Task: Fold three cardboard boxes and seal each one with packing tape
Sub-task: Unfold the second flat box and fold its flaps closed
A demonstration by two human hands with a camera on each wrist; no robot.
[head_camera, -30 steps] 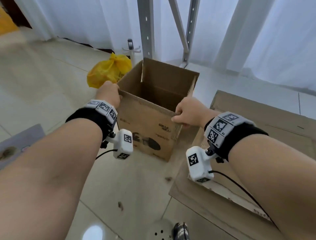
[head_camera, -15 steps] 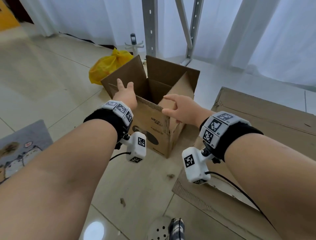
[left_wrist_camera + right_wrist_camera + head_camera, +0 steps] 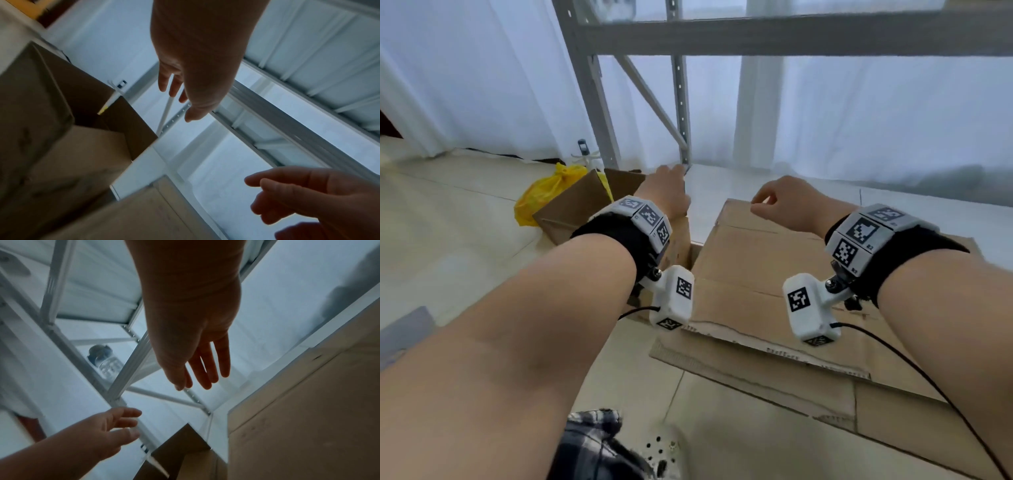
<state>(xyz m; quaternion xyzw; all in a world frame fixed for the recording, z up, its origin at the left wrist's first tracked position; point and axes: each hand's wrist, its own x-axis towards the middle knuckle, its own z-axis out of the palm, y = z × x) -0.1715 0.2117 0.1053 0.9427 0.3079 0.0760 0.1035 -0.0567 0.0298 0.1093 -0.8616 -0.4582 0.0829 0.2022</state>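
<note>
An open brown cardboard box [image 3: 571, 209] stands on the floor at the left, its flaps up, partly hidden behind my left forearm. My left hand [image 3: 667, 187] hovers over the box's far right corner with its fingers stretched forward and nothing in them; the left wrist view shows those straight fingers [image 3: 174, 91] above the box [image 3: 82, 129]. To the right, my right hand [image 3: 777, 202] hangs empty over the far edge of the flattened cardboard sheets [image 3: 756, 274]. In the right wrist view its fingers [image 3: 205, 369] are loose and straight. No tape is in view.
A grey metal shelf rack [image 3: 599, 113] stands just beyond the box, against white curtains, with a glass jar [image 3: 104, 361] on a shelf. A yellow plastic bag [image 3: 541, 195] lies behind the box. A grey mat [image 3: 404, 332] lies at the left edge.
Both hands have let go of the box's rim and risen. The right hand has moved right over the flat cardboard. The view has tilted up toward the shelf rack.
</note>
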